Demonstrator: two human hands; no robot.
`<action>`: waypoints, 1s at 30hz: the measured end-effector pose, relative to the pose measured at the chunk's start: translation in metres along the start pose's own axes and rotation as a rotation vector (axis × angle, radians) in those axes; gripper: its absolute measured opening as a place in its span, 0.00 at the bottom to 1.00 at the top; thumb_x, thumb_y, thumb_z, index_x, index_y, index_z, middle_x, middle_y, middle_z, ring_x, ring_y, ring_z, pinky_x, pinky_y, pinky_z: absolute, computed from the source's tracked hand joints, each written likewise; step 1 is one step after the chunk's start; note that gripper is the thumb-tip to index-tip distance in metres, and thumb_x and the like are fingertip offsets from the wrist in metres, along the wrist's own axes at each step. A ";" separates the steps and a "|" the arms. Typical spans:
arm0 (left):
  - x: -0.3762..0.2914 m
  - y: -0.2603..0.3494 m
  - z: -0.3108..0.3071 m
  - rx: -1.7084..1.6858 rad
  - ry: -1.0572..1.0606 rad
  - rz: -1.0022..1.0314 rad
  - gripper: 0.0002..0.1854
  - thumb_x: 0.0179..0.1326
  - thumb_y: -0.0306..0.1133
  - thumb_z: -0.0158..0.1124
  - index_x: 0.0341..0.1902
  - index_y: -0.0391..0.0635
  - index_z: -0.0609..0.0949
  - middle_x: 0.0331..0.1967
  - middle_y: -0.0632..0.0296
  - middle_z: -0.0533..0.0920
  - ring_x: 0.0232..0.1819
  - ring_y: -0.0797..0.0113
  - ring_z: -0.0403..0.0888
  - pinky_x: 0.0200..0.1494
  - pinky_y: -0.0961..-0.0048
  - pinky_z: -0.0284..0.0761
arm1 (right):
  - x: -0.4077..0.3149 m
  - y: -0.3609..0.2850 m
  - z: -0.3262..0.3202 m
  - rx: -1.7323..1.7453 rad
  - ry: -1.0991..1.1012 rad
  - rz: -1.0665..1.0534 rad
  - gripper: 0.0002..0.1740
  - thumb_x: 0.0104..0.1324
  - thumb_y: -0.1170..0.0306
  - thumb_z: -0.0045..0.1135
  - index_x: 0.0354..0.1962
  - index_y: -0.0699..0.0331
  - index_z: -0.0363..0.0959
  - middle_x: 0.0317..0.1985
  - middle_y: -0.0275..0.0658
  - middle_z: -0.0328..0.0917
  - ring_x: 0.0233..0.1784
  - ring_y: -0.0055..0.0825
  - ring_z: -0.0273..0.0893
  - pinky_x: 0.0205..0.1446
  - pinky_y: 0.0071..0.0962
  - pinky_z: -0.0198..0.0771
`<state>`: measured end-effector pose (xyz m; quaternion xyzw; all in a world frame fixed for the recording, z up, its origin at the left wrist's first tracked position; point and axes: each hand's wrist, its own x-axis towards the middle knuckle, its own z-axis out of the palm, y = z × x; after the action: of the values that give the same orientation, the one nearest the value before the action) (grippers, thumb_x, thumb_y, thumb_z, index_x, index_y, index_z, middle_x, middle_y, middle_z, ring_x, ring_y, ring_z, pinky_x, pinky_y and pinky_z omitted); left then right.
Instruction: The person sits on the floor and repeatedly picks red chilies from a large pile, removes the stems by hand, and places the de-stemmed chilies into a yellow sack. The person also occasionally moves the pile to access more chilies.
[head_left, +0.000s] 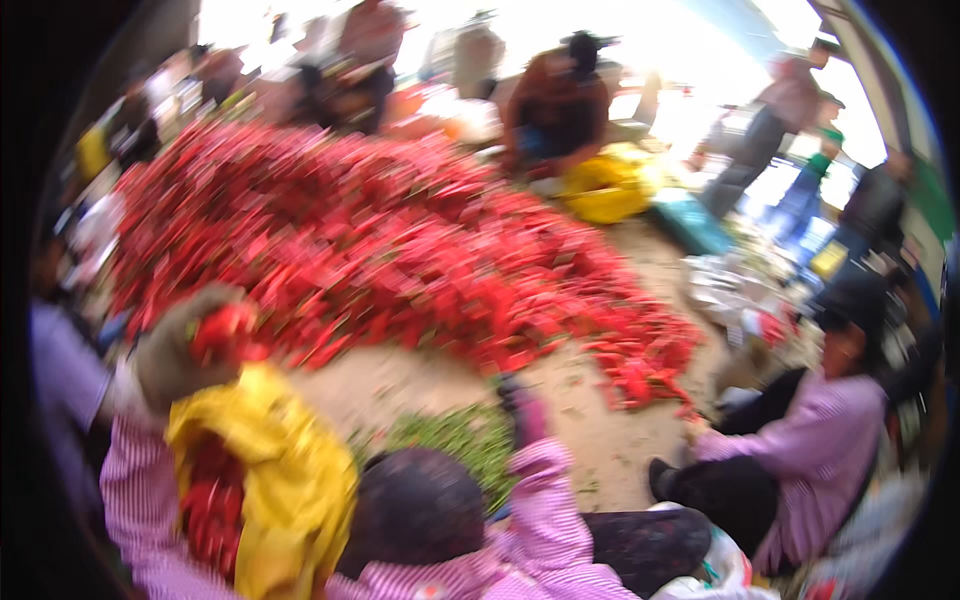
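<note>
My left hand (184, 349), in a grey-brown glove, is raised at the left with several red chili peppers (225, 330) in its grasp. Just beneath it, a yellow bag (289, 465) stands between my left arm and left knee, with red peppers (214, 517) inside. My right hand (525, 409), in what looks like a dark and magenta glove, reaches forward over the floor. Motion blur hides its fingers. Beside it lies a heap of green pepper stems (457, 442). A big mound of red chili peppers (375, 247) spreads before me.
Seated at the right, a person in a pink top (817, 450) reaches to the mound's tip. Another person (559, 105) bends behind the mound near a yellow container (607, 184). A person in a lilac sleeve (67, 375) is close at my left. White sacks (727, 562) lie at lower right.
</note>
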<state>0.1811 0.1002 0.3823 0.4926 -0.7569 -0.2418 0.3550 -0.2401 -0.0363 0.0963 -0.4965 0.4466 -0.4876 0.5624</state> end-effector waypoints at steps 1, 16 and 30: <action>-0.019 0.016 -0.012 -0.120 0.010 -0.124 0.35 0.43 0.26 0.75 0.57 0.44 0.69 0.46 0.63 0.74 0.49 0.72 0.71 0.53 0.73 0.68 | 0.001 0.010 -0.001 0.070 -0.019 0.044 0.20 0.69 0.60 0.45 0.52 0.62 0.72 0.50 0.35 0.77 0.51 0.24 0.74 0.56 0.31 0.67; -0.189 -0.048 0.072 1.135 -0.089 -1.069 0.32 0.52 0.56 0.62 0.53 0.45 0.75 0.49 0.54 0.75 0.52 0.54 0.72 0.57 0.62 0.66 | -0.028 0.000 0.051 0.220 -0.222 0.352 0.22 0.68 0.56 0.48 0.53 0.60 0.71 0.50 0.37 0.76 0.53 0.31 0.73 0.59 0.35 0.65; -0.281 -0.056 -0.024 0.763 0.239 -1.408 0.33 0.54 0.50 0.62 0.63 0.49 0.70 0.55 0.47 0.75 0.58 0.51 0.72 0.61 0.64 0.65 | -0.021 -0.011 0.139 0.209 -0.745 0.350 0.29 0.67 0.53 0.50 0.52 0.72 0.68 0.48 0.45 0.77 0.47 0.35 0.78 0.53 0.35 0.73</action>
<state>0.3056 0.3357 0.2736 0.9633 -0.2565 -0.0795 0.0053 -0.1067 0.0016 0.1226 -0.4956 0.2383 -0.2147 0.8071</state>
